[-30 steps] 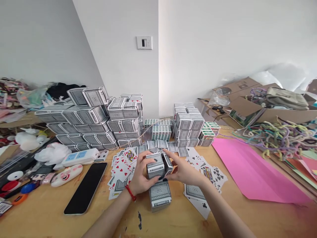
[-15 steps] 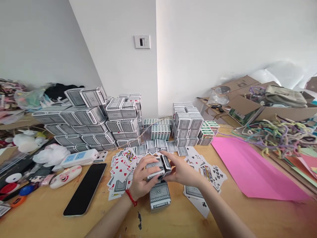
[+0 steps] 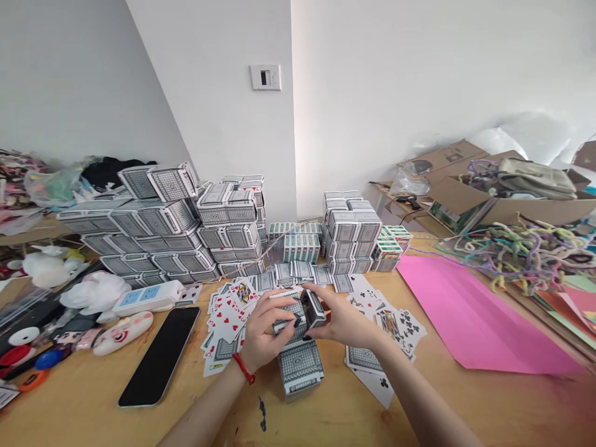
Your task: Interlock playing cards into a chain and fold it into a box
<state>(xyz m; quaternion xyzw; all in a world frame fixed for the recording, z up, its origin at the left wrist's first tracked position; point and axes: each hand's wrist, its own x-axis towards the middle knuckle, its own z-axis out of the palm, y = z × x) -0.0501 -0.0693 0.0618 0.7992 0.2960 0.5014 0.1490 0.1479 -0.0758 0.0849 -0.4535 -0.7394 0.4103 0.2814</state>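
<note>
My left hand [image 3: 264,335] is closed round a grey-patterned block of folded playing cards [image 3: 293,320]. On the block's right, my right hand [image 3: 342,320] grips a card piece [image 3: 317,309] between thumb and fingers. A dark gap separates the two pieces; whether they join lower down is hidden. Just below stands another card block [image 3: 300,369], partly under the held one; I cannot tell if they touch. Loose face-up cards [image 3: 229,315] are spread left of my hands, and more loose cards [image 3: 404,329] lie to the right.
Tall stacks of card blocks [image 3: 161,217] rise at the back left, with another stack [image 3: 354,233] at back right. Green-and-white card boxes [image 3: 302,247] stand between. A phone [image 3: 161,357] and power strip [image 3: 149,297] lie left; pink paper [image 3: 470,316] and pipe cleaners [image 3: 507,251] lie right.
The gap between the two held pieces has widened, and the right piece has tilted a little. My left fingers have shifted on the block.
</note>
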